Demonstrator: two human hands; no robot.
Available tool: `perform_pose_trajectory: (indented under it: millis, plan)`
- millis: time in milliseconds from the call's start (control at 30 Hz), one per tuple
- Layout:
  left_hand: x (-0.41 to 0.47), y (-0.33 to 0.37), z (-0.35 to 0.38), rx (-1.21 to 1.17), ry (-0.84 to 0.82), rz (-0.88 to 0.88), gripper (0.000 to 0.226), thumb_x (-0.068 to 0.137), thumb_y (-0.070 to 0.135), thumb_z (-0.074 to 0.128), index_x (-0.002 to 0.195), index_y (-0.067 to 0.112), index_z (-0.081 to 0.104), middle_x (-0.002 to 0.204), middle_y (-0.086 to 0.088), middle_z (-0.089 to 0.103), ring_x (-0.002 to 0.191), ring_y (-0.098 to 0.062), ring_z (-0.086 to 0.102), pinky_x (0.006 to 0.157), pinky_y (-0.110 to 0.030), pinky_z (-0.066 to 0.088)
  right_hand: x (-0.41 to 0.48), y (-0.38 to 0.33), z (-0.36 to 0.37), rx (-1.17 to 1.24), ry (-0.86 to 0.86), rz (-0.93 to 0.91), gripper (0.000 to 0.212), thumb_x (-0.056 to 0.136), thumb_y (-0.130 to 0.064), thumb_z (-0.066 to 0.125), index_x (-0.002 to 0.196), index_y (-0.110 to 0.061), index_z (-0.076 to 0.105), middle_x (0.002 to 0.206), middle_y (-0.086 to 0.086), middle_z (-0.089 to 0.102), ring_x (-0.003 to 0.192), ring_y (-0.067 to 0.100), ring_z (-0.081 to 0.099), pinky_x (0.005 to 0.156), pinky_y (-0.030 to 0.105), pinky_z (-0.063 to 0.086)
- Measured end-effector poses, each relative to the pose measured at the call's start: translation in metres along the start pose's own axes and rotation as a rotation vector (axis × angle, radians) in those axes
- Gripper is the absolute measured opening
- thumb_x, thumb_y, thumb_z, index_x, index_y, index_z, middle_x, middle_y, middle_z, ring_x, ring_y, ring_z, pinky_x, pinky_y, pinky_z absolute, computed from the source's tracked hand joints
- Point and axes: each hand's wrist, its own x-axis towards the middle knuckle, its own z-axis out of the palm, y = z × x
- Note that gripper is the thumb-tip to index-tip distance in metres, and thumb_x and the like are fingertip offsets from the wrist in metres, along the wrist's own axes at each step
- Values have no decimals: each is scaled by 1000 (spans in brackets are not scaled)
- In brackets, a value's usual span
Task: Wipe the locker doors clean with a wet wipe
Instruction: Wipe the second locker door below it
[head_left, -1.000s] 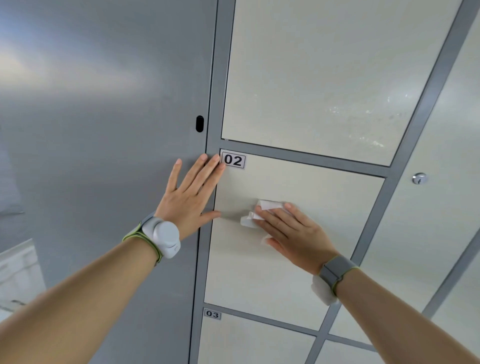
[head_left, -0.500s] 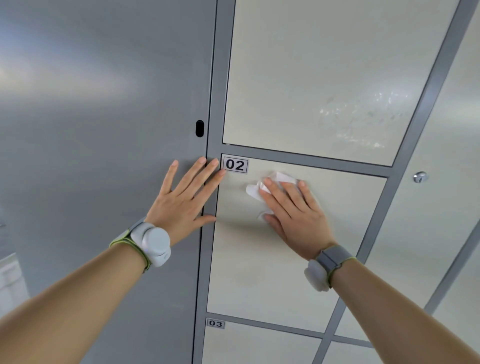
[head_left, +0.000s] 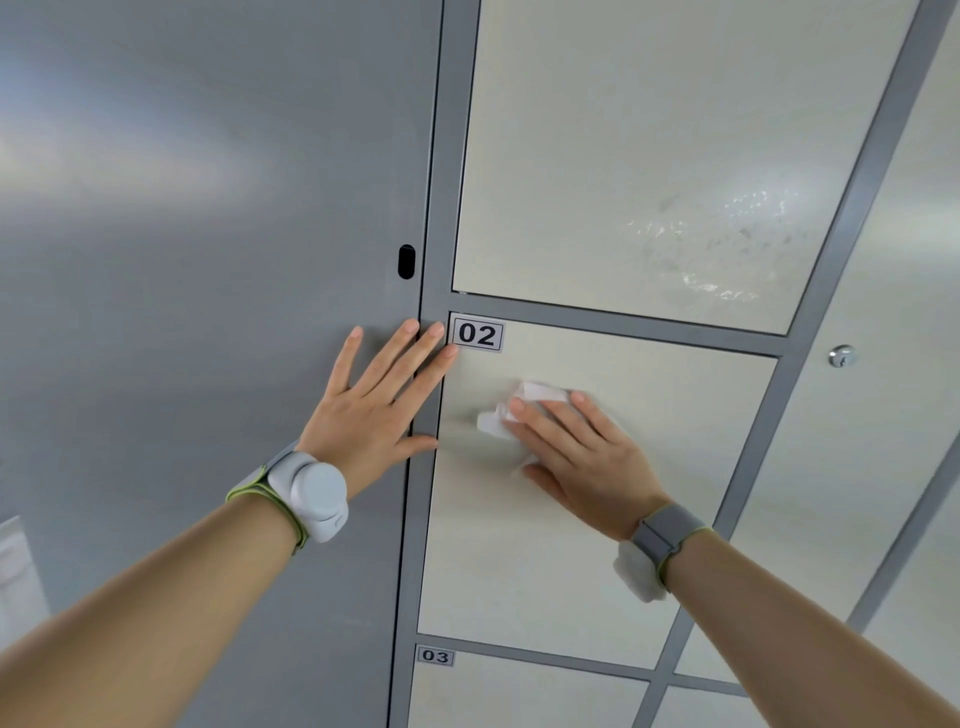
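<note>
Door 02 (head_left: 571, 545): right hand (head_left: 587, 457) presses wipe (head_left: 498, 421) centrally.

looks like a locker room or changing area: cream locker doors (head_left: 545, 545) in grey frames, numbered labels (head_left: 477, 334), a keyhole lock (head_left: 841, 356)

"02" is printed on a small label (head_left: 477, 334) at the upper left corner of the middle locker door (head_left: 571, 545); "03" is printed on the label (head_left: 435, 656) of the door below (head_left: 519, 696).
</note>
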Motion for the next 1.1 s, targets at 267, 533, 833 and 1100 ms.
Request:
perform_pose_trajectory:
  millis: [267,533,833,1100]
  plan:
    - [-2,1,0,14,-10,-6,108,79,63,69,161,15,18,168,-6,15,155,-24,15,120,-61,21,19,-2,-4,2,42,81,49,103,-40,51,150,-26,44,156,-3,41,128,23,52,116,44,36]
    - [-8,4,-3,28,-31,-39,111,78,65,69,161,15,16,168,-6,15,155,-25,15,120,-61,21,3,-29,11,15,-67,-77,56,103,-40,48,155,-26,34,160,-10,31,132,14,44,120,39,27]
    - [-9,0,-2,-10,-52,-32,118,75,63,76,161,12,15,168,-5,14,155,-24,14,120,-61,20,25,-1,0,6,30,6,50,102,-39,52,149,-23,45,156,-8,39,127,19,54,117,41,34]
    - [-9,0,-1,-94,-66,-45,120,72,59,79,161,12,14,169,-4,13,156,-23,11,122,-59,17,43,-12,1,-13,73,138,52,103,-39,51,151,-20,43,155,-5,41,128,21,54,115,45,37]
